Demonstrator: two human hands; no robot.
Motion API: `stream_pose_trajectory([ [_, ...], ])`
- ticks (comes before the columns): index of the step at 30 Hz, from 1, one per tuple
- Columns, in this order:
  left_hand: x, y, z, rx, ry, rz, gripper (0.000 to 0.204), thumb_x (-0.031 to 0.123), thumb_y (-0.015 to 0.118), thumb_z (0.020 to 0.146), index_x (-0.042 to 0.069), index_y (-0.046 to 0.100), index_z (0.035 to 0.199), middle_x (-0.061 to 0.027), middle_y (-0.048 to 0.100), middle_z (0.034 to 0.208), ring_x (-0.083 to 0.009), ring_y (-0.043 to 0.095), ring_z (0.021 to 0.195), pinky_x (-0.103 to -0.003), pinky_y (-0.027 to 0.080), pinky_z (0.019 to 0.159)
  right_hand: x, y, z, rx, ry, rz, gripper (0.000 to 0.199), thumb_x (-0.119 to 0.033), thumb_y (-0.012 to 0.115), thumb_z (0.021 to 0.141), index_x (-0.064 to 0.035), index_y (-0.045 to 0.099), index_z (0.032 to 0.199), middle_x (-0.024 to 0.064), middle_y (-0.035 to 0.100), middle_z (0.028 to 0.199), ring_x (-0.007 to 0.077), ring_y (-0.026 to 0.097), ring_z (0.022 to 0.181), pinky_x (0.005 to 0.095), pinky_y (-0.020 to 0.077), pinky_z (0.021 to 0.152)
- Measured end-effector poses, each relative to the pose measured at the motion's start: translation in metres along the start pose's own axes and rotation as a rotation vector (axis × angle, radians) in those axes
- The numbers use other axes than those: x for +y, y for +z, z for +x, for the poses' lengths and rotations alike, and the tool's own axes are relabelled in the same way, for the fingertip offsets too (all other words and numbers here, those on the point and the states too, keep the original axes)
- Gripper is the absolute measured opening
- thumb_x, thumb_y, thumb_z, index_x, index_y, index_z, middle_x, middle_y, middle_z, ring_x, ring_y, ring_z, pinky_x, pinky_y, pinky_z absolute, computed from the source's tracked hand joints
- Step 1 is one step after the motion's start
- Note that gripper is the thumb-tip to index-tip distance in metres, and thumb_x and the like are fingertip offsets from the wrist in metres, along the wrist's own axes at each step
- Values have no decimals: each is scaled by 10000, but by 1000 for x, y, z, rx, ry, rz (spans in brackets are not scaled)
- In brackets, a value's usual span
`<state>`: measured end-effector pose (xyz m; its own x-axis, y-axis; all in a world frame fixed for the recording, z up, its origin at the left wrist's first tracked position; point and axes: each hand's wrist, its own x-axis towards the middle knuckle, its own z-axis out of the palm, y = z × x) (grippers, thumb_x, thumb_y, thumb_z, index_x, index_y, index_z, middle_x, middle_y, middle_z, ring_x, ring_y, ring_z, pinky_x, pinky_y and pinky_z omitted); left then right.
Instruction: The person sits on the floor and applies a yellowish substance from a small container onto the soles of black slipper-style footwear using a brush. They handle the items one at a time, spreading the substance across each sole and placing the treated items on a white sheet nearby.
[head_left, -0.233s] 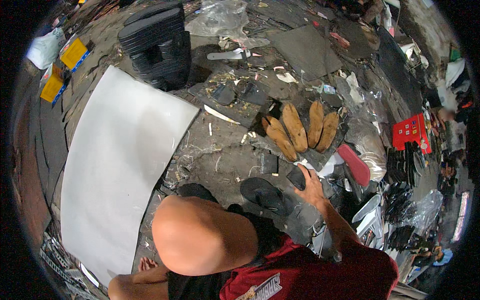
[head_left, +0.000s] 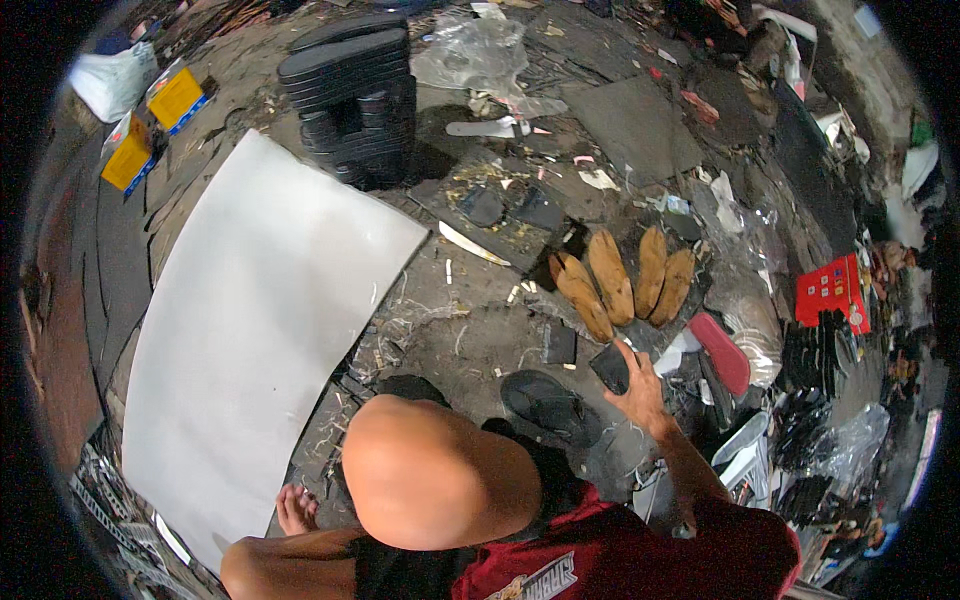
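My right hand [head_left: 638,392] has its fingers and thumb round the edge of a dark, flat-sided block [head_left: 610,368] low over the ground. Beside it lies a black flip-flop sandal [head_left: 548,402]. Just past my fingertips, several brown foot-shaped pieces [head_left: 610,278] lie side by side. Between my raised knee and the edge of a large white sheet [head_left: 270,290] is my left hand [head_left: 296,508], fingers loosely curled and apart, with nothing visible in them. A small dark square piece [head_left: 559,343] rests left of the block.
A tall stack of black soles [head_left: 355,110] stands beyond the sheet. Yellow-and-blue boxes [head_left: 178,98] sit far left. A red sole [head_left: 720,355], clear plastic [head_left: 848,436] and a red box [head_left: 832,294] are at right. Scraps litter the ground.
The whole view has shifted, so things sit farther right and slightly lower. My left hand shows more, raised beside the sheet's edge. My right hand stays on the dark block.
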<state>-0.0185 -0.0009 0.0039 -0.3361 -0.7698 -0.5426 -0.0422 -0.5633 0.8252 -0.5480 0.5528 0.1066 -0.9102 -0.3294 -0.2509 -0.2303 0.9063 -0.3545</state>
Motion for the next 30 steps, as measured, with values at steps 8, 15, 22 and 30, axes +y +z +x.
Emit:
stream_pose_trajectory([
  [8,51,218,-16,-292,730,1029,813,221,962,842,73,593,1551,-183,623,1526,-411,554,1446,-523,479,1194,-232,36,88,-267,-622,189,1102,-325,935,833,-369,337,1757,295,483,1613,531,537,1448,604,483,1212],
  [15,43,219,45,-337,773,946,1031,199,972,739,76,493,1644,-196,532,1655,-445,441,1560,-556,376,1297,-421,155,107,-590,-1464,99,1227,-280,998,777,-402,284,1768,257,553,1540,508,594,1388,604,544,1128],
  [22,4,160,60,-151,703,758,763,153,924,801,63,633,1500,-187,657,1512,-457,542,1480,-552,443,1252,-490,215,96,-622,-1794,-70,1198,-235,995,791,-381,312,1764,260,548,1534,463,582,1410,580,531,1151],
  [30,-37,139,89,-77,774,793,915,150,960,741,48,555,1555,-252,589,1549,-504,529,1472,-545,441,1256,-532,215,115,-1126,-1690,78,989,-95,936,798,-322,499,1655,228,569,1520,480,577,1396,539,510,1213],
])
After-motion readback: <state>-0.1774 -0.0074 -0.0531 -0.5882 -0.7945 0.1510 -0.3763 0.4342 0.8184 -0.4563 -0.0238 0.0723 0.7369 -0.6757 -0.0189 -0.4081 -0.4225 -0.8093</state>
